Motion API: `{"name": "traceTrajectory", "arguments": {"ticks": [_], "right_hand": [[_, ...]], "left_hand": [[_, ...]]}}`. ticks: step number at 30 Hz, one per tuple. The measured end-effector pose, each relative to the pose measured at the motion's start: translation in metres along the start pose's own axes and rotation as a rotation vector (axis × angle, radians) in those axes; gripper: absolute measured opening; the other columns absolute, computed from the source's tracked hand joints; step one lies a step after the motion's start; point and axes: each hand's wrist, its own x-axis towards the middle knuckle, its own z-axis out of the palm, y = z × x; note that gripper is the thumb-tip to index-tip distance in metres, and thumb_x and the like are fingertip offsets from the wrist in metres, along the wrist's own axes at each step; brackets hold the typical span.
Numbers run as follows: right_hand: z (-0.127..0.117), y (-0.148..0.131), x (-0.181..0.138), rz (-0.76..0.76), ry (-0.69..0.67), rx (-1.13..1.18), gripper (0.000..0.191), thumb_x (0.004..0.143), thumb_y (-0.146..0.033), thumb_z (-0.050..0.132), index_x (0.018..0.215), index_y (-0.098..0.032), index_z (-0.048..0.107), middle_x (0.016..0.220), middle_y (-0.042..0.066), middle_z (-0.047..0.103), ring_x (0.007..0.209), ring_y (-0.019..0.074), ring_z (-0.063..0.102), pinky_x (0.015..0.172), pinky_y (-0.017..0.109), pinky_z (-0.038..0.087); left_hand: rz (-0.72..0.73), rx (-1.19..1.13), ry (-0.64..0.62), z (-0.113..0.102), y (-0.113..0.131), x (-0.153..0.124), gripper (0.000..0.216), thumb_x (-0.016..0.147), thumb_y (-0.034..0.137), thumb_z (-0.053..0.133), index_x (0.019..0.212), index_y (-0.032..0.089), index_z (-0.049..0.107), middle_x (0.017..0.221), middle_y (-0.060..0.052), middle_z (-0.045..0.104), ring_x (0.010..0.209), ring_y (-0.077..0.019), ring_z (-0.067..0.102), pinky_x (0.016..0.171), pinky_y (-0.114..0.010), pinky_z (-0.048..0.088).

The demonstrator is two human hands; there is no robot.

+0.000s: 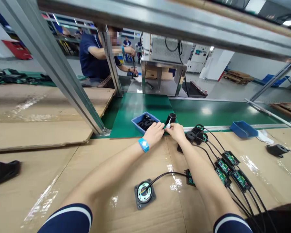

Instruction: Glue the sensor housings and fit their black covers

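Note:
My left hand (154, 132), with a blue wrist strap (144, 145), and my right hand (176, 131) meet at the far edge of the cardboard-covered bench. Both are pinched together on a small white part (168, 126) just in front of a black cylindrical piece (171, 118). A blue tray (145, 122) of black ring parts sits right behind my left hand. A square black module with a round face (144, 193) lies near me, its cable running to a green circuit board (190, 178).
Several black ring coils (197, 133) wired to green boards (229, 171) lie at the right. Another blue tray (243, 129) and a loose coil (277, 150) sit further right. A green conveyor belt (208, 113) runs behind. A slanted metal post (63, 77) stands left. Another person (94, 55) works beyond.

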Motion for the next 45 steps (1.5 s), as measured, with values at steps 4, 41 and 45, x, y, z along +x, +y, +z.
{"name": "traceTrajectory", "arguments": {"ticks": [4, 41, 45], "right_hand": [[-0.009, 0.006, -0.021, -0.042, 0.090, 0.214, 0.030, 0.091, -0.046, 0.071, 0.094, -0.017, 0.065, 0.100, 0.005, 0.070, 0.095, 0.0205, 0.066, 0.089, 0.039, 0.055], [-0.017, -0.013, -0.171, 0.026, -0.013, 1.097, 0.035, 0.082, -0.057, 0.078, 0.078, -0.025, 0.065, 0.047, -0.010, 0.034, 0.038, 0.0068, 0.023, 0.035, 0.021, 0.021], [-0.012, -0.016, -0.180, -0.022, -0.006, 1.015, 0.034, 0.083, -0.054, 0.077, 0.072, -0.025, 0.063, 0.052, -0.006, 0.042, 0.040, 0.0081, 0.031, 0.039, 0.025, 0.026]], "left_hand": [[0.029, -0.097, -0.056, 0.012, 0.006, -0.012, 0.029, 0.098, 0.034, 0.066, 0.121, 0.015, 0.064, 0.127, -0.010, 0.065, 0.114, -0.0256, 0.065, 0.098, -0.048, 0.056], [-0.204, -0.946, 0.142, -0.057, 0.081, -0.227, 0.051, 0.093, 0.023, 0.064, 0.138, 0.015, 0.041, 0.123, -0.016, 0.066, 0.116, -0.0266, 0.066, 0.095, -0.041, 0.061], [-0.225, -0.975, 0.154, -0.057, 0.082, -0.231, 0.049, 0.092, 0.022, 0.067, 0.133, 0.017, 0.042, 0.126, -0.017, 0.067, 0.123, -0.0276, 0.064, 0.098, -0.044, 0.061]]}}
